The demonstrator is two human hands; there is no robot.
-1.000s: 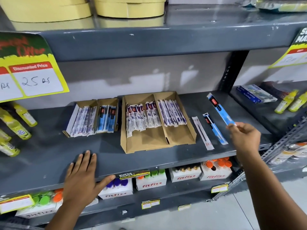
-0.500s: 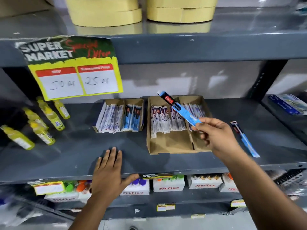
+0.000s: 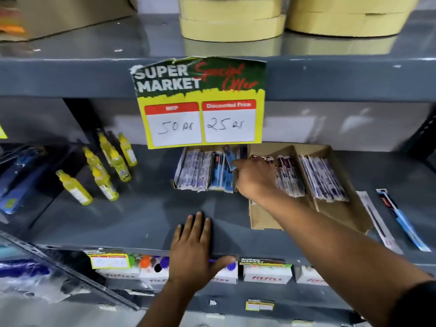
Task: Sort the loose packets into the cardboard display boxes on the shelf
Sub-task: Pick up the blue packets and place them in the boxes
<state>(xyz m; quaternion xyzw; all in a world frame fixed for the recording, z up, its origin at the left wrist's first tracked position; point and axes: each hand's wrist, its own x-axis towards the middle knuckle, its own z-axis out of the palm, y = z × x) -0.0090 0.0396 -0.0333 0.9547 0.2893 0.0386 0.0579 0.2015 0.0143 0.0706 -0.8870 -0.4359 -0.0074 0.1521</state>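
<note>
Cardboard walls of the small display box [image 3: 180, 159] frame my right hand [image 3: 256, 178], which reaches over its right compartment with fingers pinched on a blue packet [image 3: 228, 156], the packet tilted above the other blue packets [image 3: 220, 175] standing there. White-and-purple packets [image 3: 194, 171] fill the left compartment of the same box. My left hand [image 3: 193, 251] lies flat and spread on the grey shelf [image 3: 132, 218], thumb hooked over the front edge, holding nothing. Just right of my right wrist sits the larger cardboard box [image 3: 339, 208] with its own rows of packets. Two loose packets, one white [image 3: 377, 223] and one blue [image 3: 401, 220], lie on the shelf beside it. Yellow bottles [image 3: 106, 171] stand to the left.
</note>
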